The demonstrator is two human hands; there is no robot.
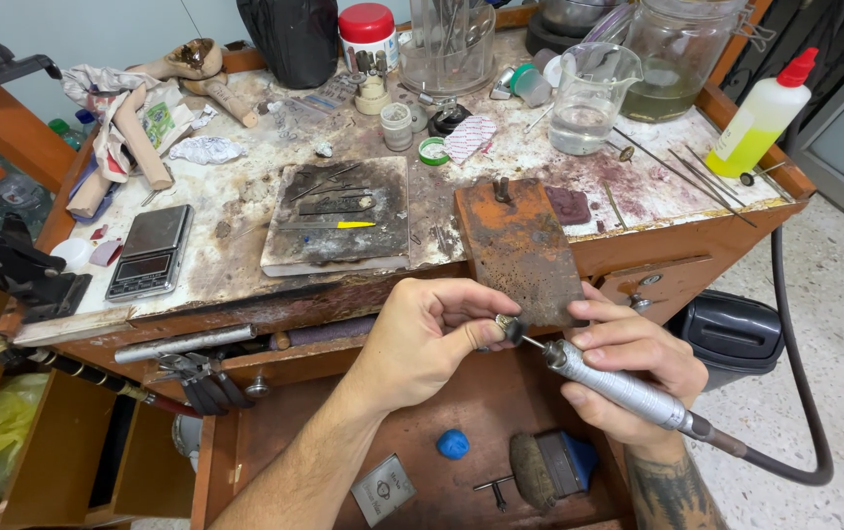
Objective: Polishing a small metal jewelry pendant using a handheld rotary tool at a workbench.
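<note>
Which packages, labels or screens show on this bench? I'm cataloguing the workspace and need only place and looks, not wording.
Pocket scale: bench's left front, flat black rectangle, dark screen, steel pan.
Squeeze bottle: right rear corner, yellow-green liquid, red cap, white label.
Round tub: rear centre, white body, red lid.
Printed wrapper: left rear, crumpled white with green print.
Small square card: in the open drawer below, grey with a round emblem.
</note>
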